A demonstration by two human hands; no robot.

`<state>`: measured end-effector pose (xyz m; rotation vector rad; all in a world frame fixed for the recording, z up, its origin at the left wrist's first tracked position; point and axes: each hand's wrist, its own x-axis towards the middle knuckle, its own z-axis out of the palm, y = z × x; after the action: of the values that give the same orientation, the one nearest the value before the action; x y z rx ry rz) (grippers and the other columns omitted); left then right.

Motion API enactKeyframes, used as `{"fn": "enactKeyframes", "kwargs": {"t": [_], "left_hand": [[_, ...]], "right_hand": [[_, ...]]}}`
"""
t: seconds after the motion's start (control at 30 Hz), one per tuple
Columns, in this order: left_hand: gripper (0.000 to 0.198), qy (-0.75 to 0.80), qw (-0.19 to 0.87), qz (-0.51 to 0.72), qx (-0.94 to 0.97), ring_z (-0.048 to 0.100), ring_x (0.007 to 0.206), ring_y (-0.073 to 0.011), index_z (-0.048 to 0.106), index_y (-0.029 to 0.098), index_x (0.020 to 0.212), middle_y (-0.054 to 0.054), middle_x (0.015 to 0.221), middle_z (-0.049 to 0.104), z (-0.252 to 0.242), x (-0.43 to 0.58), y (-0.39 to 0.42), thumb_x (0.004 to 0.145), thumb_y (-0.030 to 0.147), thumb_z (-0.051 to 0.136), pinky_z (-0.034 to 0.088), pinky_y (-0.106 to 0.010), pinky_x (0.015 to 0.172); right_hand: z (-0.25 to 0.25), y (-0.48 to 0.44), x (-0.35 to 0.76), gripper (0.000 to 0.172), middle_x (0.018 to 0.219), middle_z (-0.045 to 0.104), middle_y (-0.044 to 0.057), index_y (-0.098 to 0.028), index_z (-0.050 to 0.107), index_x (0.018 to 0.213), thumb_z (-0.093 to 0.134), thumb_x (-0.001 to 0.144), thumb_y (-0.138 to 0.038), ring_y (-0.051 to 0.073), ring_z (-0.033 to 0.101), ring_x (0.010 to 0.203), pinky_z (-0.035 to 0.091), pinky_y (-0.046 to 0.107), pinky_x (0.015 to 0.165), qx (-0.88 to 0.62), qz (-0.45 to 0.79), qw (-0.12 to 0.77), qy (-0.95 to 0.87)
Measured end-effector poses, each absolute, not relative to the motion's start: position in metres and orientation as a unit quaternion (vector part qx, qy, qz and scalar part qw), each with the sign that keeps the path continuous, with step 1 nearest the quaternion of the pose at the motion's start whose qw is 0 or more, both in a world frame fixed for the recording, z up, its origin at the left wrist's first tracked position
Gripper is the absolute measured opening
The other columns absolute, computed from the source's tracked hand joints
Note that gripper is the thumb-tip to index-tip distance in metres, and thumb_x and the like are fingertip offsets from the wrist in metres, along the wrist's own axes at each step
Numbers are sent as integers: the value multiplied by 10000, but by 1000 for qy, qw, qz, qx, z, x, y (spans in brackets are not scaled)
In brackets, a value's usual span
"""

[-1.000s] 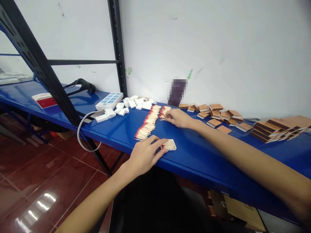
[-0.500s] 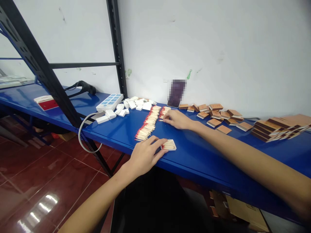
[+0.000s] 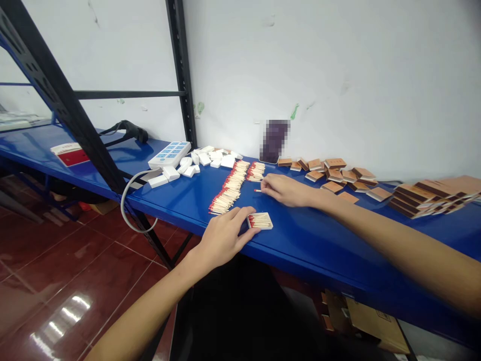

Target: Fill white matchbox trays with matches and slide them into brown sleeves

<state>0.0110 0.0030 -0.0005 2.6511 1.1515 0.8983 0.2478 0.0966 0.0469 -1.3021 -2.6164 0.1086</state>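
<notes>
A small white matchbox tray (image 3: 267, 220) with red-tipped matches in it rests near the shelf's front edge. My left hand (image 3: 225, 233) steadies its left end, thumb along the near side and fingers at the far side. Between the fingertips of my right hand (image 3: 283, 189) is a match (image 3: 257, 190), its red head pointing left, held just above or on the blue surface. Beyond the hands, a long slanting row of matches (image 3: 230, 188) lies with heads to the left. A shorter group of matches (image 3: 256, 171) sits to its right, close to my right hand.
Orange-brown matchboxes (image 3: 332, 175) lie scattered at the back right, beside stacked matchboxes (image 3: 424, 198). A phone (image 3: 274, 141) leans on the wall. White blocks (image 3: 205, 159) and a power strip (image 3: 170, 154) are at the left, near the black shelf post (image 3: 181, 75).
My right hand has drawn back from the shorter match group towards me, bringing a match with it. My left hand stays at the tray, its index finger slightly raised off the matches.
</notes>
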Motion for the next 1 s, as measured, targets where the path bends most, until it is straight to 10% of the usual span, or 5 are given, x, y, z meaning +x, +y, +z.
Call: {"fn": "enactKeyframes", "kwargs": {"t": [1.0], "left_hand": [[292, 366, 48, 298, 880, 674, 972, -191, 570, 248, 1219, -24, 1120, 673, -4, 10, 3, 1000, 428, 501, 530, -298, 821]], "right_hand": [[52, 21, 237, 270, 926, 667, 78, -219, 702, 964, 483, 966, -377, 198, 619, 810, 470, 342, 747, -377, 121, 175, -901]]}}
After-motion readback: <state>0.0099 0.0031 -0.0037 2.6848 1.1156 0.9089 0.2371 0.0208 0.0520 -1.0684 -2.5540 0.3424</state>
